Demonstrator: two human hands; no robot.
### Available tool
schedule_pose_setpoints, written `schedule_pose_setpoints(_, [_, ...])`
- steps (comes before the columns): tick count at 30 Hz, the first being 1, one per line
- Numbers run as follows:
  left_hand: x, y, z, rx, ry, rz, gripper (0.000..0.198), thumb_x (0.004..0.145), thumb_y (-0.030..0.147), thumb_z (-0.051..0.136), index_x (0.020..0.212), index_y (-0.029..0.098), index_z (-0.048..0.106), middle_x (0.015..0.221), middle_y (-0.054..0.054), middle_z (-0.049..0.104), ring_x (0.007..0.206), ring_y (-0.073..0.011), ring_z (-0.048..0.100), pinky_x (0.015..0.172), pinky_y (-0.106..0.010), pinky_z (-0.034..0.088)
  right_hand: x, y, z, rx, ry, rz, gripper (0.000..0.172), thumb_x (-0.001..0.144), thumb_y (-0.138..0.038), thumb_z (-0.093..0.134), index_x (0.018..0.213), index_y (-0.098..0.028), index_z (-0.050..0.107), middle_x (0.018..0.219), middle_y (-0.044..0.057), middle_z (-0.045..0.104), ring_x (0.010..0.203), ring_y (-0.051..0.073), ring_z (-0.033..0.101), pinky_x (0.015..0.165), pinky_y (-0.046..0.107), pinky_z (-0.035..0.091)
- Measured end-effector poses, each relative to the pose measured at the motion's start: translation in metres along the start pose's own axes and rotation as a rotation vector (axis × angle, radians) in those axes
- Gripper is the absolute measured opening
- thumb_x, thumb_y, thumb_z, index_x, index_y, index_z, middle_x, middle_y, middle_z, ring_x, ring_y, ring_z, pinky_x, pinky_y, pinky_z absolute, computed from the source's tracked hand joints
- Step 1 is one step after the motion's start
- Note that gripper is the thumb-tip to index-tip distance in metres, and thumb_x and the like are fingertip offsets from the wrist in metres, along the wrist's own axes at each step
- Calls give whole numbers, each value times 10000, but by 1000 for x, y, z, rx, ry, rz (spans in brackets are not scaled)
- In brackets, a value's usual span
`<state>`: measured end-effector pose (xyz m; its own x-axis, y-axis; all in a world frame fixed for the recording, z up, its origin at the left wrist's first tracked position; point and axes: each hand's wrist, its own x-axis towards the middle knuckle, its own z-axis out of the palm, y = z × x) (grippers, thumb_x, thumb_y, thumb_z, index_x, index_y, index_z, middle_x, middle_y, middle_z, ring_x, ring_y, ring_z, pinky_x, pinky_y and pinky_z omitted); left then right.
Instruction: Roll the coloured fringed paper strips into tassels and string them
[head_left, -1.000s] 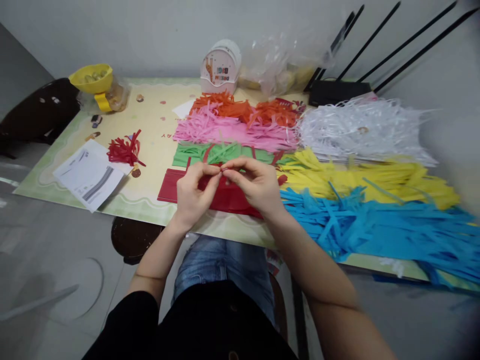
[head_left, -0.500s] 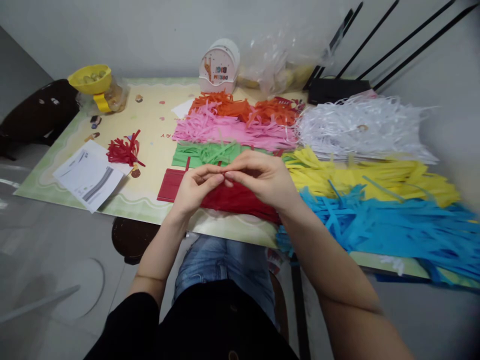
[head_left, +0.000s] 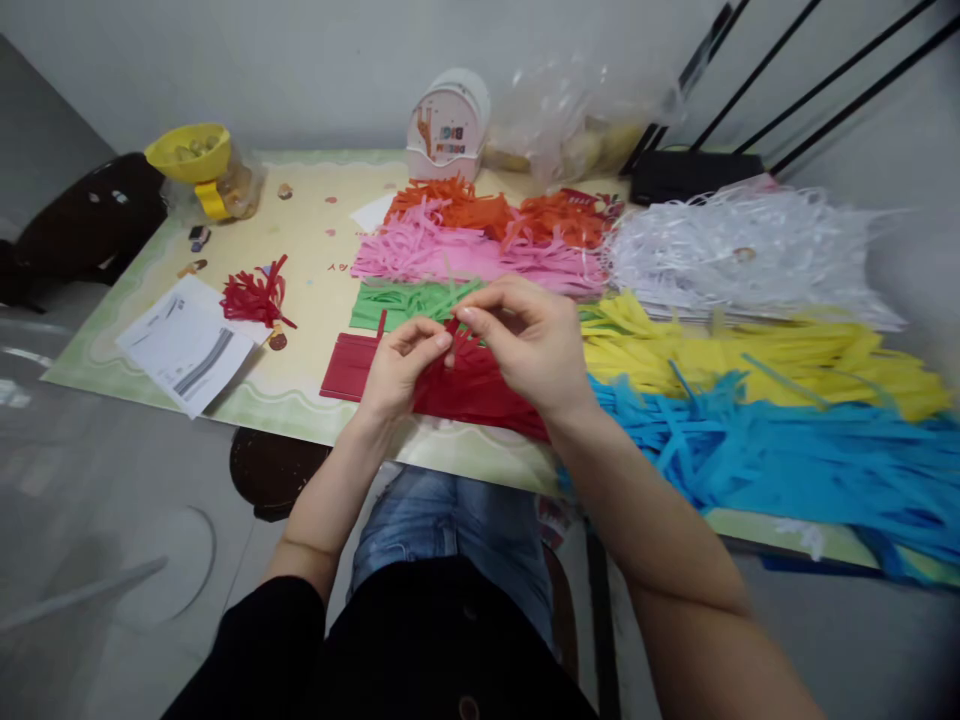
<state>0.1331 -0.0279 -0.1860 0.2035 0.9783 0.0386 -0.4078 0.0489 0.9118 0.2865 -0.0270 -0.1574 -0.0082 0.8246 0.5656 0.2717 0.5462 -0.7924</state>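
Note:
Close together over the red fringed tissue paper, both my hands have their fingertips pinched. My left hand and my right hand grip a small red paper strip, mostly hidden by the fingers. Under and left of my left hand, the unfringed end of the red paper lies flat on the table, a narrow red strip standing out from its upper edge. Green fringed paper lies just behind my hands. A loose red tassel rests on the table to the left.
Pink and orange fringed paper lie at the back, white, yellow and blue at right. A printed sheet overhangs the front edge. Behind stand a yellow bowl, a pink box and a black router.
My right hand has risen slightly and drawn a little apart from the left, so red paper now shows between the fingertips. The whole view has shifted slightly.

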Motion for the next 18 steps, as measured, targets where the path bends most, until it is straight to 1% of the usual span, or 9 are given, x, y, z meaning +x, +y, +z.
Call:
schedule_pose_setpoints(2, [-1,-1,-3,55,3,41,463,685,553,917,725,181,643,554,58,598,533,-71,524,596,-217,423,-3,2,4,-21,48,24,248,951,-405,698,815,-201,735,780,15,713,685,139,618,642,281,475])
schedule_pose_setpoints(4, [-2,1,-8,149,-5,87,462,723,580,890,744,178,664,605,46,616,571,-74,545,612,-218,437,-4,4,7,-31,64,44,217,956,-376,689,829,-203,721,791,16,704,678,138,613,636,277,471])
schedule_pose_setpoints(7, [-2,9,-19,292,-41,168,462,755,604,867,848,175,723,787,-1,709,723,-102,642,719,-229,502,-3,6,10,-44,-2,13,137,936,-276,689,825,-199,716,789,11,696,687,136,619,645,270,467])
schedule_pose_setpoints(9, [-2,14,-25,356,-63,212,452,796,607,836,891,176,741,840,-19,727,770,-116,659,758,-242,513,0,5,11,-52,-73,-22,102,912,-221,689,822,-196,731,772,7,697,696,138,622,657,271,464])
schedule_pose_setpoints(11, [-1,18,-28,402,-82,238,432,856,598,786,853,169,733,785,-14,702,723,-108,626,734,-244,497,4,4,11,-61,-120,-39,99,900,-198,686,822,-194,747,758,8,701,705,143,625,664,276,461])
schedule_pose_setpoints(13, [-1,21,-26,418,-95,249,448,881,601,757,792,165,706,718,-1,657,668,-99,576,701,-245,475,7,1,11,-70,-131,-45,111,903,-201,679,815,-195,747,768,14,709,726,152,630,684,287,468])
schedule_pose_setpoints(15, [-4,22,-21,412,-86,252,473,867,624,760,762,169,686,698,6,629,653,-101,547,690,-251,463,8,-3,14,-75,-111,-37,127,915,-225,674,806,-200,733,797,20,715,747,159,631,710,298,482])
schedule_pose_setpoints(18, [-7,20,-15,409,-55,236,485,858,644,756,749,179,677,691,6,615,657,-112,536,678,-257,447,7,-6,21,-56,-55,-18,184,953,-307,669,801,-210,706,816,24,710,753,159,626,725,306,500])
